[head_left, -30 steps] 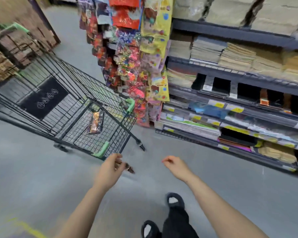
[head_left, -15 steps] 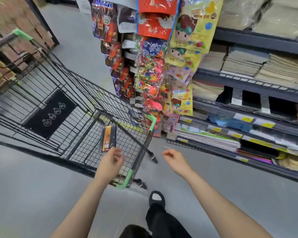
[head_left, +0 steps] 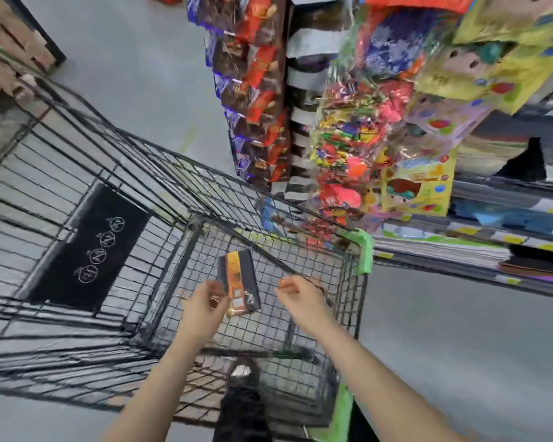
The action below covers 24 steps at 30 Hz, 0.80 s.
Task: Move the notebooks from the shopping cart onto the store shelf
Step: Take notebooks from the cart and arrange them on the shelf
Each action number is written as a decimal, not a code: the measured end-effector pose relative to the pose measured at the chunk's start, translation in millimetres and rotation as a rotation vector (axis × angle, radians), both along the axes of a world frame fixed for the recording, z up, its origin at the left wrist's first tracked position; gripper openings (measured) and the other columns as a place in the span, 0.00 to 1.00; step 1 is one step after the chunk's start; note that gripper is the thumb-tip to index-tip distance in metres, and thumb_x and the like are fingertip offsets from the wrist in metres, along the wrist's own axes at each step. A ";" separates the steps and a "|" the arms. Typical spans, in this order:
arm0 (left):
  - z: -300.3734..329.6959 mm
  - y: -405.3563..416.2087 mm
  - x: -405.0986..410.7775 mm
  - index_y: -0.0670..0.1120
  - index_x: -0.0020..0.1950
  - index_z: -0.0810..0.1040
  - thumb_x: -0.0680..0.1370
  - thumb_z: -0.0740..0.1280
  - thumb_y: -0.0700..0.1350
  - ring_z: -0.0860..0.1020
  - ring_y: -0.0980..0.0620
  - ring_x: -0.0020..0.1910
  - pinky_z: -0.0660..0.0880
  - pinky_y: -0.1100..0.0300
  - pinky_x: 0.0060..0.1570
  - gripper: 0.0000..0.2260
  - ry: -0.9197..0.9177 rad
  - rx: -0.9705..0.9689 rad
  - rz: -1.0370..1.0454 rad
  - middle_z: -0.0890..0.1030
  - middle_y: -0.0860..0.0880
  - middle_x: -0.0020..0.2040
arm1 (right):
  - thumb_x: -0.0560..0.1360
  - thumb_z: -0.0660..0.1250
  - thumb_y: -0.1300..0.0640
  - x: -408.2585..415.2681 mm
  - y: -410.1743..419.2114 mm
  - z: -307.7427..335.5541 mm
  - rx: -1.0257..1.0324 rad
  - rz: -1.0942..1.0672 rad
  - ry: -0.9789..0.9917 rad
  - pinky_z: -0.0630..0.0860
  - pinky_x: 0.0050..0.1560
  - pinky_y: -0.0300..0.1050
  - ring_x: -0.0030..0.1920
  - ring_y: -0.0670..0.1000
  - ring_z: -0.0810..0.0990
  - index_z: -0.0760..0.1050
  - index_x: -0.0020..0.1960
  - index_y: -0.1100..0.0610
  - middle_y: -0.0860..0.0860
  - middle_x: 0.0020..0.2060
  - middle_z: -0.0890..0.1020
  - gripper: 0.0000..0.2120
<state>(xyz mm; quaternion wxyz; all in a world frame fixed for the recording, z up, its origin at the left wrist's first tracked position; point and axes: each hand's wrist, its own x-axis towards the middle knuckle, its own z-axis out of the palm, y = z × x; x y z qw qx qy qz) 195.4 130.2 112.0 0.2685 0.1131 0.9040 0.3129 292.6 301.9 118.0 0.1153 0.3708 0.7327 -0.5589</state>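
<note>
A black and orange notebook [head_left: 239, 280] lies flat on the wire floor of the shopping cart [head_left: 115, 173], near its front end. My left hand [head_left: 203, 303] hangs over the cart with loosely curled fingers, and its fingertips reach the notebook's lower left edge. To the right of the notebook, my right hand [head_left: 302, 298] hovers loosely curled and holds nothing. The store shelf [head_left: 479, 250] with stacked notebooks and paper stands to the right of the cart.
Hanging packets of sweets and toys [head_left: 348, 129] cover the shelf's end, just beyond the cart's green corner bumper [head_left: 363, 250]. A black sign panel [head_left: 93, 247] lies in the cart. Grey floor [head_left: 444, 339] runs between cart and shelf. My foot [head_left: 241, 371] shows under the cart.
I have stepped up to the cart and the view now looks down into it. Both hands have moved forward over the basket, the left one reaching the notebook.
</note>
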 end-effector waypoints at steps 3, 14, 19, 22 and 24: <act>-51.1 -9.2 -32.0 0.49 0.49 0.68 0.77 0.66 0.41 0.73 0.60 0.37 0.65 0.73 0.28 0.07 -0.038 -0.071 -0.073 0.73 0.58 0.39 | 0.75 0.64 0.55 -22.9 -24.5 -58.9 -0.011 -0.063 -0.097 0.71 0.49 0.43 0.49 0.51 0.76 0.73 0.58 0.58 0.51 0.47 0.78 0.13; -195.4 -42.9 -92.3 0.44 0.65 0.70 0.76 0.66 0.47 0.78 0.49 0.52 0.71 0.60 0.48 0.19 -0.249 -0.271 -0.252 0.79 0.46 0.57 | 0.70 0.70 0.48 -64.4 -61.4 -201.7 0.082 -0.151 -0.240 0.74 0.48 0.43 0.49 0.52 0.78 0.74 0.57 0.60 0.53 0.52 0.77 0.21; -219.0 -41.2 -97.3 0.46 0.62 0.73 0.74 0.68 0.52 0.79 0.51 0.48 0.74 0.59 0.49 0.20 -0.320 -0.261 -0.249 0.81 0.47 0.52 | 0.69 0.71 0.51 -76.1 -66.4 -222.0 0.061 -0.140 -0.223 0.75 0.43 0.45 0.44 0.50 0.79 0.74 0.50 0.56 0.48 0.43 0.79 0.14; -222.0 -36.5 -93.4 0.45 0.59 0.77 0.72 0.69 0.57 0.79 0.49 0.47 0.74 0.59 0.47 0.21 -0.304 -0.263 -0.202 0.82 0.47 0.48 | 0.73 0.68 0.57 -66.7 -55.8 -212.5 -0.009 -0.216 -0.172 0.71 0.39 0.39 0.41 0.48 0.77 0.69 0.48 0.55 0.46 0.40 0.78 0.08; -218.8 -30.2 -86.7 0.44 0.58 0.78 0.70 0.70 0.59 0.79 0.49 0.48 0.70 0.61 0.44 0.24 -0.257 -0.267 -0.132 0.82 0.47 0.50 | 0.74 0.66 0.58 -54.7 -45.6 -201.4 -0.054 -0.286 -0.145 0.70 0.39 0.36 0.43 0.48 0.78 0.69 0.50 0.54 0.46 0.41 0.78 0.07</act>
